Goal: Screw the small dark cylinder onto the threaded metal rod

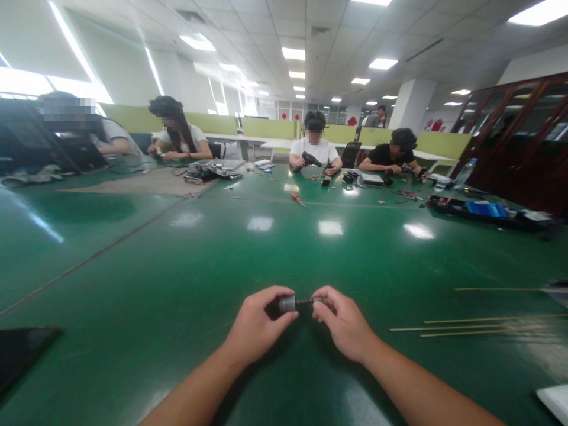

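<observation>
On the near side of the orange screwdriver (298,199), I've got this grey metal cylinder (287,304): fingers of my left hand (252,325) pinching the body, right hand (348,328) gripping the end of its dark shaft (304,302).

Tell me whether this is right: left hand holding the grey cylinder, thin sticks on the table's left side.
Wrong side: the thin sticks lie on the right side of the table, as the head view shows. The left hand does hold the grey cylinder.
</observation>
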